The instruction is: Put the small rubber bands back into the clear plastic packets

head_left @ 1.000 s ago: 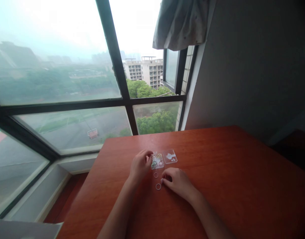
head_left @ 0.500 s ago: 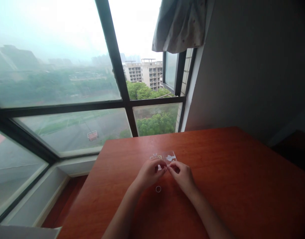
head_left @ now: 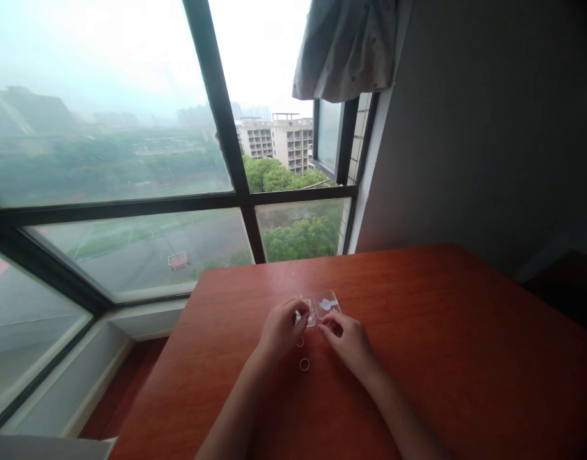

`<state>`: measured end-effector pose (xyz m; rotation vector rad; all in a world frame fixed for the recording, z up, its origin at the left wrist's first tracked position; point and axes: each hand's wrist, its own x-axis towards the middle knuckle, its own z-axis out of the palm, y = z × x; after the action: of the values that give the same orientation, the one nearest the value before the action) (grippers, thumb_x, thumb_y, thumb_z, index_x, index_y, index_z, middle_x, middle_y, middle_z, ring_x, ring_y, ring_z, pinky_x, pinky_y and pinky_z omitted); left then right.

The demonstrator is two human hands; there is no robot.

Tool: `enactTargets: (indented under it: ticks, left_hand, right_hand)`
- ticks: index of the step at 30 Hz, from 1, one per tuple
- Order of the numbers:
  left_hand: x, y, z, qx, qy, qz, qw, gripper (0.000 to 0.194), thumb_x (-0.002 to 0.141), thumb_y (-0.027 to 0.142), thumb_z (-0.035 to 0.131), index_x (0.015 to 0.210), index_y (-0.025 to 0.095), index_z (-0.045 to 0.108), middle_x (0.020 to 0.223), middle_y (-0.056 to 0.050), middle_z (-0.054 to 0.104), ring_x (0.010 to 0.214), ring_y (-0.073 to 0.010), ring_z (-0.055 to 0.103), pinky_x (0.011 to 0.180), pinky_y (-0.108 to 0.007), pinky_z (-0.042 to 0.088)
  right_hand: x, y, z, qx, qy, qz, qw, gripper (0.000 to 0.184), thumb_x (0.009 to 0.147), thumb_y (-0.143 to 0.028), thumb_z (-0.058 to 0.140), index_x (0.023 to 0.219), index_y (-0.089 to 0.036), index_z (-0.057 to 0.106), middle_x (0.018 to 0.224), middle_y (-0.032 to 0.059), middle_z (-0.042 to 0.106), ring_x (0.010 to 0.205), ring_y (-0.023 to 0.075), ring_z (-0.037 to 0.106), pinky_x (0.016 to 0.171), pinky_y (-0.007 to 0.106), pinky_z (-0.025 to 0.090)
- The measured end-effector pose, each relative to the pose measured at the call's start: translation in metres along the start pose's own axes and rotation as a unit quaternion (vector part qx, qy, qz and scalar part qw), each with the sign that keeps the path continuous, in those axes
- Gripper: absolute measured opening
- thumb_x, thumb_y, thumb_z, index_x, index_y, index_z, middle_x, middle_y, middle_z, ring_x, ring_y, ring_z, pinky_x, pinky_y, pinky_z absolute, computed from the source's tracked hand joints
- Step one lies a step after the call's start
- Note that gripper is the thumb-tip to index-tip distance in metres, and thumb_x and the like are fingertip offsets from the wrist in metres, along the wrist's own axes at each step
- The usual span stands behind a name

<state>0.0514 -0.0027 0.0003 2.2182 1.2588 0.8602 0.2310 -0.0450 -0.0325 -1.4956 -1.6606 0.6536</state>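
A small clear plastic case lies open on the red-brown table (head_left: 418, 332). Its lid (head_left: 326, 303) lies to the right; the tray half (head_left: 309, 310) holds small coloured bits. My left hand (head_left: 280, 332) rests at the tray's near left corner, fingers curled with the tips pinched at its edge. My right hand (head_left: 347, 338) sits just right of it, fingers bent and tips close together near the lid's front edge. What either pinch holds is too small to see. Two small rings lie between my wrists: one (head_left: 300, 343) near the tray, one (head_left: 304, 365) closer to me.
The table stands against a large dark-framed window (head_left: 226, 147) at the far left. A grey wall (head_left: 490, 128) rises on the right, and a curtain (head_left: 346, 45) hangs bunched at the top. The floor drops away past the table's left edge.
My right hand came up from beside the near ring to the case, then both hands drew slightly apart. A second ring hidden half a second ago shows again near the tray.
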Motion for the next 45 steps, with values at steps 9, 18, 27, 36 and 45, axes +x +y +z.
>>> enactTargets:
  ticks: [9, 18, 27, 36, 45]
  left_hand:
    - [0.0, -0.009, -0.006, 0.032, 0.052, -0.039, 0.997, 0.012, 0.081, 0.019, 0.053, 0.082, 0.018, 0.066, 0.079, -0.002, 0.065, 0.065, -0.0127, 0.053, 0.061, -0.023, 0.039]
    - [0.0, -0.016, -0.011, 0.032, 0.074, -0.042, 0.996, 0.013, 0.082, 0.022, 0.053, 0.082, 0.018, 0.066, 0.077, -0.002, 0.065, 0.064, -0.0127, 0.052, 0.06, -0.024, 0.038]
    - [0.0, -0.021, -0.012, 0.036, 0.073, -0.05, 0.995, 0.013, 0.081, 0.022, 0.053, 0.081, 0.018, 0.066, 0.076, -0.002, 0.065, 0.064, -0.0133, 0.053, 0.06, -0.024, 0.04]
    - [0.0, -0.018, -0.015, 0.035, 0.072, -0.045, 0.996, 0.013, 0.082, 0.022, 0.053, 0.08, 0.018, 0.065, 0.076, -0.002, 0.065, 0.065, -0.0135, 0.054, 0.059, -0.024, 0.039]
    - [0.001, -0.012, -0.012, 0.012, 0.039, -0.022, 0.999, 0.013, 0.083, 0.022, 0.053, 0.081, 0.018, 0.065, 0.073, -0.001, 0.061, 0.061, -0.0116, 0.05, 0.058, -0.022, 0.038]
  right_hand:
    - [-0.003, -0.008, 0.0, -0.033, -0.072, -0.028, 0.996, 0.012, 0.083, -0.027, 0.061, 0.075, -0.02, 0.067, 0.073, -0.0002, 0.068, 0.066, 0.0148, 0.06, 0.063, 0.024, 0.042]
    - [-0.012, -0.023, -0.006, -0.106, -0.16, -0.043, 0.98, 0.01, 0.077, -0.032, 0.07, 0.075, -0.023, 0.068, 0.077, -0.0025, 0.07, 0.069, 0.0138, 0.06, 0.06, 0.023, 0.035]
    - [-0.011, -0.02, -0.005, -0.135, -0.182, -0.056, 0.972, 0.01, 0.072, -0.03, 0.074, 0.074, -0.023, 0.068, 0.075, -0.003, 0.068, 0.069, 0.0136, 0.059, 0.059, 0.023, 0.032]
    - [-0.013, -0.019, -0.007, -0.11, -0.189, -0.089, 0.972, 0.007, 0.075, -0.024, 0.07, 0.081, -0.026, 0.071, 0.077, -0.0039, 0.068, 0.073, 0.0129, 0.059, 0.064, 0.022, 0.035]
    - [-0.008, -0.011, 0.001, -0.033, -0.1, -0.053, 0.993, 0.009, 0.082, -0.024, 0.063, 0.076, -0.02, 0.068, 0.076, -0.0004, 0.068, 0.068, 0.0141, 0.059, 0.064, 0.023, 0.04]
